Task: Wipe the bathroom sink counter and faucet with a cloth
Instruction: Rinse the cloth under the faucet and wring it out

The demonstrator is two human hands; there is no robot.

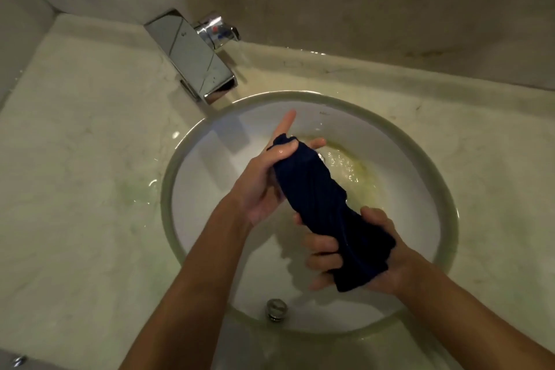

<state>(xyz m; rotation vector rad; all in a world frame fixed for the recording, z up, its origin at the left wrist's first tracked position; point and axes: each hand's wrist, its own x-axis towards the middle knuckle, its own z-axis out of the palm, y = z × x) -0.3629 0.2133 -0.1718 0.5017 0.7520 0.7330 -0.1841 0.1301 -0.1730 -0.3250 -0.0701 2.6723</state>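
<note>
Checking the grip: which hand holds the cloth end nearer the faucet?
The left hand grips the dark cloth end nearest the faucet; the right hand holds the near end.

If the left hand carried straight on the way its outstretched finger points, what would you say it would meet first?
Probably the faucet: the left hand, holding the dark cloth, points up and away over the basin toward the spout. Depth is unclear, so it might pass beneath and meet the basin's far rim.

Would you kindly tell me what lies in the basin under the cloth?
Yellowish water pools on the basin floor beside the cloth. The drain is mostly covered by it.
</note>
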